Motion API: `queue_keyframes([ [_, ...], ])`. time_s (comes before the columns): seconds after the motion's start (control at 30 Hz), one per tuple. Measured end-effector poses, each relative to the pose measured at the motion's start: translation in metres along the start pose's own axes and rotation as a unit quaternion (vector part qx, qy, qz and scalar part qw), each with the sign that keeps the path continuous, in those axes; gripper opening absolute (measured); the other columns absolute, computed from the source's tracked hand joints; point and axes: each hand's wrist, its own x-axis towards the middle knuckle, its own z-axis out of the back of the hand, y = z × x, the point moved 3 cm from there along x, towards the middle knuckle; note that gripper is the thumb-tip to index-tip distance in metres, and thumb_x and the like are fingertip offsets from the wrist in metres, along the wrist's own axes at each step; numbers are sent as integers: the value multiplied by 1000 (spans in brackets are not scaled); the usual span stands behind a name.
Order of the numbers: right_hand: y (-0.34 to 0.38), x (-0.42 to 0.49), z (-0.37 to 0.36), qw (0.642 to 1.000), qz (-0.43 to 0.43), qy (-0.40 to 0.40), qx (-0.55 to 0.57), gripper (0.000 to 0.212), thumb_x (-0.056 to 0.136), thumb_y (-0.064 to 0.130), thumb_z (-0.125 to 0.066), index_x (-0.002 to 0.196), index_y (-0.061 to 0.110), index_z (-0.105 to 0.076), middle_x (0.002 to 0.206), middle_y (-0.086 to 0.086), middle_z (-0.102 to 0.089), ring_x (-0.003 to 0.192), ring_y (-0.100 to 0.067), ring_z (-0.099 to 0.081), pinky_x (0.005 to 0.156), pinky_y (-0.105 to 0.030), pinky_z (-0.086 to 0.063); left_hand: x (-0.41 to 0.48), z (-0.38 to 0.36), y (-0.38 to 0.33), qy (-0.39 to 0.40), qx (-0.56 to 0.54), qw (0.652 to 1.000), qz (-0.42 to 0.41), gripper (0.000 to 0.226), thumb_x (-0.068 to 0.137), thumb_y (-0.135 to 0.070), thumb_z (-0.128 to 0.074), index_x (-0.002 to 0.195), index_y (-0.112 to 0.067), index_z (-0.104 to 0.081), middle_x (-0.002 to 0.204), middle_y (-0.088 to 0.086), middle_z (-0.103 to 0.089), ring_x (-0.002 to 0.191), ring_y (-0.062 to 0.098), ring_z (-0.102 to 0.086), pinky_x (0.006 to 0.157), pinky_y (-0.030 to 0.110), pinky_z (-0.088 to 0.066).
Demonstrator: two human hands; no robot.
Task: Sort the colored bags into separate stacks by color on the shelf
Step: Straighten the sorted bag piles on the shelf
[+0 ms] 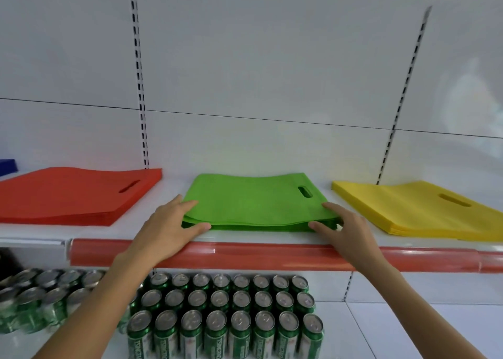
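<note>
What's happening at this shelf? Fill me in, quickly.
A person is working on the green bags, the middle stack on the shelf. The left grip rests on its near left corner and the right grip on its near right corner, fingers straight on top, thumbs at the front edge, as if squaring it. Red bags lie stacked to the left, yellow bags to the right, each apart from the green. Cans stand one level below.
</note>
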Motion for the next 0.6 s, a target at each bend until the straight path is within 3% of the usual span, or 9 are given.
queue_keyframes([
  [0.07,-1,1,0,1000,-5,-9,22,55,78,38,-73,127,17,-57,120,-1,-61,92,-8,-48,72,-16,-30,-1,1,2,-3,-14,1000,-3,64,82,-47,-62,138,-23,-44,151,9,-28,138,23,-30,112,35,-24],
  [0.13,-3,3,-2,999,-11,-9,43,49,79,34,-73,122,16,-60,119,-1,-62,92,-9,-51,74,-16,-32,-1,3,4,-9,-35,999,-12,54,84,-41,-62,134,-22,-50,147,7,-36,135,22,-35,110,32,-25],
  [0.3,-8,8,0,998,-25,-22,46,42,84,29,-69,122,14,-61,124,-2,-61,97,-12,-52,76,-18,-33,-3,1,6,-39,-53,998,11,45,82,-36,-66,125,-26,-58,147,13,-34,136,28,-34,112,38,-27],
  [0.4,-12,6,1,998,-29,-31,54,42,82,30,-71,120,16,-62,122,-2,-62,90,-9,-50,70,-16,-33,-5,0,6,-52,-88,994,24,44,78,-35,-71,120,-23,-63,143,12,-43,131,26,-41,109,33,-28],
  [0.6,-12,4,2,996,-19,-28,80,43,78,25,-75,118,15,-64,121,-1,-62,96,-6,-50,64,-3,-37,-6,3,8,-93,-122,988,33,33,72,-21,-78,103,-14,-72,131,9,-55,119,21,-54,98,17,-29],
])
